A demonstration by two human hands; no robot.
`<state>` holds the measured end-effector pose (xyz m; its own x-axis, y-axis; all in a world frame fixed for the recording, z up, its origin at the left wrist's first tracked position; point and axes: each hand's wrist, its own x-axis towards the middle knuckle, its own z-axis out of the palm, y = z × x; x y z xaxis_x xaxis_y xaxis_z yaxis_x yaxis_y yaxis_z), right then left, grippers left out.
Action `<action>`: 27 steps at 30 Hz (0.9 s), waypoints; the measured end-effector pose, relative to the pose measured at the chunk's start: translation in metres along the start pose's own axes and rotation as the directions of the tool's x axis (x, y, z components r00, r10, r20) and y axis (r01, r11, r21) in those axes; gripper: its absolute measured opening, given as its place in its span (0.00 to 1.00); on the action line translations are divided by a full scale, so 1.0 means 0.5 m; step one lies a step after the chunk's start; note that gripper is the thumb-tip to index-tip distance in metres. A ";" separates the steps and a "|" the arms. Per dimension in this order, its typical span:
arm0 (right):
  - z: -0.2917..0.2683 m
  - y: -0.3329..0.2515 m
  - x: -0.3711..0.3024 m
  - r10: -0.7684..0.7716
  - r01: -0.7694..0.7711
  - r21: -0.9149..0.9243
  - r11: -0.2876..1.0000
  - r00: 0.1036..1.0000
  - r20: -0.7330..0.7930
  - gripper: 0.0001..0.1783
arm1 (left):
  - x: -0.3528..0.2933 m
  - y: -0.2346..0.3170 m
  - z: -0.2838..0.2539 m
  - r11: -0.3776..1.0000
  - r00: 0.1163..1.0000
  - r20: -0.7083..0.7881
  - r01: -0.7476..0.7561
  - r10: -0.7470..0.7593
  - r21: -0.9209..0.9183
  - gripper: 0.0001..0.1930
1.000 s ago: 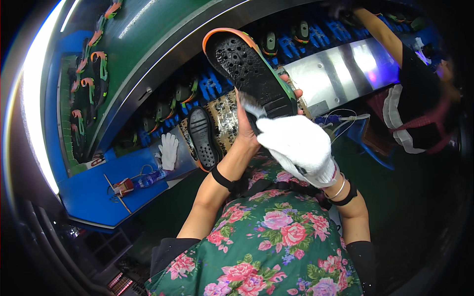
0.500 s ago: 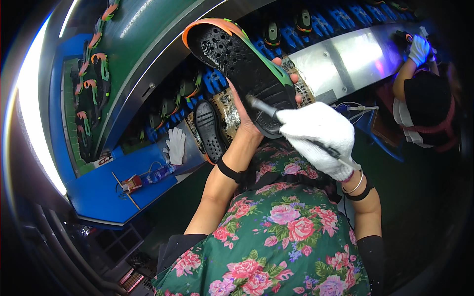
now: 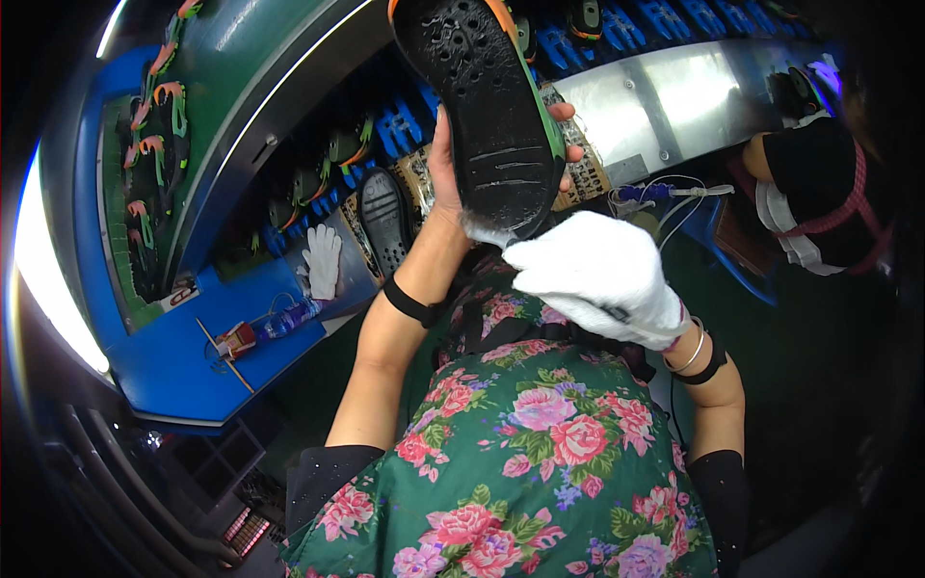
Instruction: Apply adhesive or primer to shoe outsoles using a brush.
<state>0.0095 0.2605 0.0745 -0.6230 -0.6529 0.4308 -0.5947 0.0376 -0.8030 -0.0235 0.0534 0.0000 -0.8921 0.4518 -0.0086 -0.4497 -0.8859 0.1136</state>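
My bare left hand [image 3: 443,181] cradles a black shoe sole [image 3: 496,144] with an orange and green rim. Its thumb runs along the left side, while fingertips show past the right edge. The sole's open inner face is up, with round holes toward the far end and wet-looking streaks near the heel. In a white knit glove, my right hand [image 3: 595,275] grips a brush [image 3: 487,231]. The bristles touch the near, heel end of the sole; the handle is mostly hidden by the glove. A second dark sole [image 3: 383,217] lies just left of my left forearm.
Behind the sole a metal-edged conveyor line [image 3: 665,106] carries blue racks [image 3: 568,48] with shoe parts. A white glove [image 3: 322,260] lies beside a blue side table [image 3: 183,361] that bears a bottle [image 3: 289,318]. At right sits a co-worker [image 3: 814,183].
The brush has moved from the sole's middle down to its heel end. In the picture, the sole has shifted up and right, and its far tip is cut off.
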 end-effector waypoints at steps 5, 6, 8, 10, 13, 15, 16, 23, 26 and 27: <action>-0.017 0.013 0.005 0.053 -0.043 0.070 0.997 0.988 -0.144 0.10 | -0.005 0.008 -0.011 0.987 0.987 0.054 0.151 -0.148 -0.051 0.50; -0.016 0.015 0.005 0.007 -0.012 -0.033 0.999 0.991 -0.132 0.11 | -0.003 0.009 -0.014 0.988 0.985 0.085 0.154 -0.151 -0.033 0.50; -0.006 0.017 -0.002 -0.038 0.023 -0.134 0.991 0.993 -0.109 0.12 | 0.005 0.019 -0.019 0.985 0.978 0.122 0.171 -0.171 0.010 0.48; 0.010 0.005 -0.013 -0.120 0.128 -0.149 0.980 0.991 0.060 0.19 | 0.013 0.027 -0.023 0.979 0.968 0.148 0.200 -0.203 0.033 0.47; -0.004 -0.004 -0.009 0.018 -0.042 0.291 0.956 0.996 0.084 0.15 | 0.008 0.031 -0.015 0.972 0.960 0.158 0.227 -0.233 0.055 0.46; -0.016 0.001 -0.002 0.042 -0.047 0.273 0.961 0.999 0.024 0.14 | 0.012 0.045 -0.019 0.932 0.934 0.117 0.314 -0.338 0.183 0.50; -0.025 0.003 0.002 0.026 -0.024 0.165 0.986 1.000 -0.012 0.14 | 0.010 0.047 -0.016 0.933 0.934 0.120 0.313 -0.337 0.178 0.50; -0.004 0.001 -0.026 -0.141 0.157 -0.095 0.983 0.978 0.153 0.16 | 0.010 0.073 -0.015 0.861 0.901 -0.088 0.432 -0.425 0.270 0.41; -0.014 0.004 -0.013 -0.074 0.064 0.133 0.989 0.995 0.071 0.15 | 0.002 0.073 -0.016 0.841 0.894 -0.259 0.437 -0.366 0.320 0.41; -0.016 0.005 -0.010 -0.045 0.043 0.146 0.988 0.999 0.015 0.14 | 0.006 0.078 -0.021 0.855 0.897 -0.179 0.440 -0.404 0.276 0.41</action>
<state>0.0072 0.2698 0.0736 -0.5878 -0.6650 0.4607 -0.5401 -0.1014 -0.8355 -0.0442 0.0194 -0.0061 -0.6263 0.7445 -0.2314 -0.7649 -0.5293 0.3672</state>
